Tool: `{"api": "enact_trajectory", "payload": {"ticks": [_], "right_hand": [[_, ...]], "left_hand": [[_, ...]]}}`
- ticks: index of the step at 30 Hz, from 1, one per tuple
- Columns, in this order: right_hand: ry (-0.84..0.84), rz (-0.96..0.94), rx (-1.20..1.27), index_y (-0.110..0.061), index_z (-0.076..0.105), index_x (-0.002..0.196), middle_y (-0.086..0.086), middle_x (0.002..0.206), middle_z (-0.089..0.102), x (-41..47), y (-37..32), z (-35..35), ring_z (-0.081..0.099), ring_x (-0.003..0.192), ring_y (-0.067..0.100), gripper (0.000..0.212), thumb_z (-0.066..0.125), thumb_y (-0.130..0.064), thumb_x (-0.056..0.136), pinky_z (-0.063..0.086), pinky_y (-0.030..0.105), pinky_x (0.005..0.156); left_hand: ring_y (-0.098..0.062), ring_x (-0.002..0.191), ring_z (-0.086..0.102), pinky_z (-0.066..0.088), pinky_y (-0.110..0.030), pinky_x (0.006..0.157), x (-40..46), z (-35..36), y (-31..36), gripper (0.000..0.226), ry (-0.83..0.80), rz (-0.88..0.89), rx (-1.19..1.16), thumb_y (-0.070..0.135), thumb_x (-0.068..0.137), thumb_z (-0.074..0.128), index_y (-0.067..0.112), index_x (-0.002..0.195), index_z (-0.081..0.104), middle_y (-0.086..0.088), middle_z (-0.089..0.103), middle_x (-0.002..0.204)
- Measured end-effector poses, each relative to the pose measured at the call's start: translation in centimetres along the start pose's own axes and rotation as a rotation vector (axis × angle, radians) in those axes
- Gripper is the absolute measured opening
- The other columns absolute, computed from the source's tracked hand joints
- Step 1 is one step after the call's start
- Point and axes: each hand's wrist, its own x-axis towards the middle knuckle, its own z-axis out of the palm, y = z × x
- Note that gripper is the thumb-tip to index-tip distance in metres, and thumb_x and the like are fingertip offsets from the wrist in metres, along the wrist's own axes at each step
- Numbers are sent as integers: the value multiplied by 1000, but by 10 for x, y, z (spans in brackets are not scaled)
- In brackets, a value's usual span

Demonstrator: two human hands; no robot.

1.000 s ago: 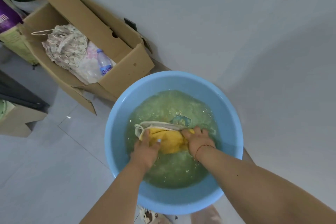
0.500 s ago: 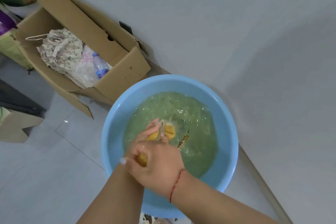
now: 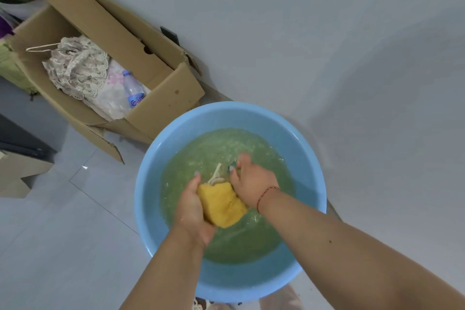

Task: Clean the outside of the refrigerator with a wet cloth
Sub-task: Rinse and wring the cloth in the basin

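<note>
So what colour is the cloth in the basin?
Yellow, with a pale cream edge; the cloth shows in the head view.

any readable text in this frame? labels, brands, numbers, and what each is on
"Gam": partial white lettering on the blue label of the plastic bottle lying in the cardboard box; the rest is cut off by the box wall, so the full brand cannot be read.
No other text shows: none on the blue basin, the yellow cloth or the wall.
</note>
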Motion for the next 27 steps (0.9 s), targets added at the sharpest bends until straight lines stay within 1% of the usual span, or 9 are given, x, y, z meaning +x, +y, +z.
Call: {"api": "enact_trajectory", "payload": {"ticks": [3,5,7,9,12,15,20,24,27], "right_hand": [[-73,177,-186,-17,35,116,0,78,59,1,30,6,56,68,20,45,18,-54,98,43,30,58],[-71,268,-277,-17,36,129,5,107,61,-4,45,12,56,97,23,62,14,-63,94,45,38,79],[-122,225,-408,-18,28,141,4,133,50,-11,52,27,43,124,24,75,18,-71,89,29,48,101],[-270,204,-414,-17,28,142,4,137,47,-13,50,43,41,128,24,76,36,-69,86,26,48,105],[-602,192,-268,-14,54,122,8,116,66,-12,31,44,64,100,26,40,55,-39,91,52,37,84],[-532,-156,-378,-21,60,112,4,102,66,-17,5,7,63,89,26,24,57,-27,90,50,30,73],[-353,-483,-118,-21,66,98,-5,92,57,-25,-24,-92,58,87,18,20,68,-13,80,47,27,73],[-219,-247,702,-27,60,93,-7,84,62,-6,3,-119,63,71,15,37,72,-4,66,51,32,57],[-191,-24,1228,-14,59,90,-1,71,64,-5,24,-79,60,59,13,36,69,-4,58,45,26,54]], "left_hand": [[-34,105,64,53,-47,87,-2,-9,10,45,112,117,31,45,99,45,11,124,60,-12,65,119],[-36,102,63,51,-48,91,1,-19,16,34,176,218,118,34,99,51,23,130,52,-5,57,122],[-33,106,62,50,-47,96,8,-33,17,46,284,343,486,31,92,60,37,135,46,-1,54,127],[-26,112,59,48,-41,99,15,-40,11,57,387,527,1017,27,84,67,33,138,48,-4,54,130],[-15,111,56,40,-20,93,18,-39,-5,67,142,675,1352,8,78,74,22,139,49,0,54,129],[-5,122,46,34,-15,101,22,-38,-2,78,-193,646,1586,4,69,81,22,139,49,12,48,133],[-15,87,64,53,-42,89,15,-30,0,37,-236,445,1130,12,62,89,27,90,70,3,72,89],[-21,60,61,51,-34,57,-1,1,7,37,-222,482,708,7,64,83,12,95,63,-9,67,69],[-20,65,59,51,-28,56,-16,19,16,45,-333,460,308,7,63,70,0,106,57,-10,62,74]]}}
